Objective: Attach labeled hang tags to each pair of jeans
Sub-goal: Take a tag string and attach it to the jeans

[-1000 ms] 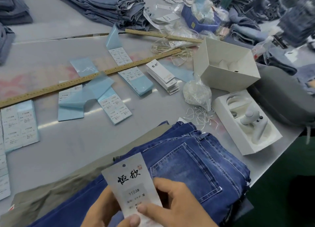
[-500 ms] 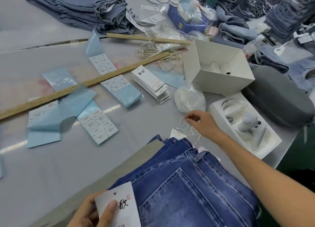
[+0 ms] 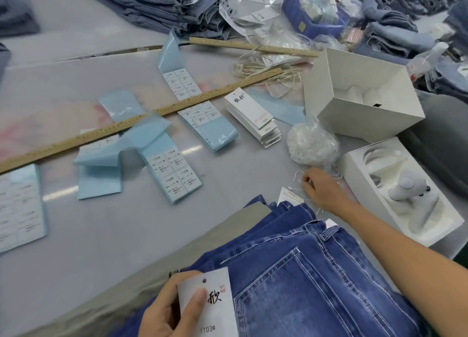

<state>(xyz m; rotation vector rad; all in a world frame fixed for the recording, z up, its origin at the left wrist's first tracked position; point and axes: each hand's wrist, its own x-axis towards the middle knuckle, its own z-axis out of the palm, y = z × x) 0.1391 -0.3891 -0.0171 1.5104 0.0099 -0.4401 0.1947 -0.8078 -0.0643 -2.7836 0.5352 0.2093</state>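
L hand (image 3: 172,308) pinches white hang tag (image 3: 212,308) w/ brush characters and "1103#", held over folded blue jeans (image 3: 304,273) at near table edge. R hand (image 3: 321,189) reaches out, fingers curled on loose white strings (image 3: 297,178) by bagged bundle (image 3: 312,144). Blue label sheets (image 3: 174,174) also read "1103#"; tag stack (image 3: 253,116) beside them.

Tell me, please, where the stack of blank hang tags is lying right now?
The stack of hang tags lies mid-table in the head view, between the blue sticker sheet and the bag of strings, just past the ruler.
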